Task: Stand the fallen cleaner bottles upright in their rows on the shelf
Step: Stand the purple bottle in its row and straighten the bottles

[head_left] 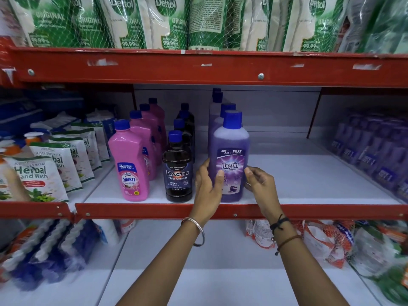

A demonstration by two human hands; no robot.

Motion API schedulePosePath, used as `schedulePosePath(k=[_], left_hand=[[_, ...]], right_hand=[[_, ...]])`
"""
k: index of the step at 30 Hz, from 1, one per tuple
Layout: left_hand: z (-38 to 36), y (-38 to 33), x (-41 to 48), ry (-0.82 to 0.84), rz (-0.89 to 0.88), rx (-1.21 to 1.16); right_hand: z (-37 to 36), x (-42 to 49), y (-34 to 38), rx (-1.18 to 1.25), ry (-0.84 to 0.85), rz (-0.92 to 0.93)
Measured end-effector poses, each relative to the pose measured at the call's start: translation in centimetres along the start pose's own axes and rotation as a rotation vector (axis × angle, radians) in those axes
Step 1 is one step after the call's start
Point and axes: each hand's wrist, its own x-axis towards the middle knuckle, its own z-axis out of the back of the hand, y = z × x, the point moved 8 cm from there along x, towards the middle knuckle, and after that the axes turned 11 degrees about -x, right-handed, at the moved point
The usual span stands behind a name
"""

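A purple Bactin bottle (230, 151) with a blue cap stands upright at the front of its row on the white shelf (298, 180). My left hand (207, 184) wraps its left side, thumb across the label. My right hand (260, 184) touches its right side with the fingertips. More purple bottles (217, 107) stand behind it. To the left, a row of dark Bactin bottles (177, 175) and a row of pink Shakti bottles (130, 164) stand upright. No fallen bottle shows.
Herbal hand wash pouches (37, 177) fill the shelf's left part. Shrink-wrapped purple bottles (375, 151) line the right side. A red shelf beam (198, 67) hangs close overhead, with Dettol pouches (165, 21) above. Packets lie on the lower shelf.
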Motion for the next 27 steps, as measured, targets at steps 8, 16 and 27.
schedulePosePath(k=[8,16,27], left_hand=[[-0.4,-1.0,-1.2,0.15,0.081,-0.136],[-0.1,-1.9,-2.8,0.21,0.145,-0.075],[1.0,-2.5,-4.3,0.07,0.041,-0.006]], right_hand=[[0.3,-1.1,0.7,0.135,-0.047,-0.045],[0.6,-2.7,1.4,0.135,-0.047,-0.035],[0.2,-5.4,2.6,0.04,-0.088,0.011]])
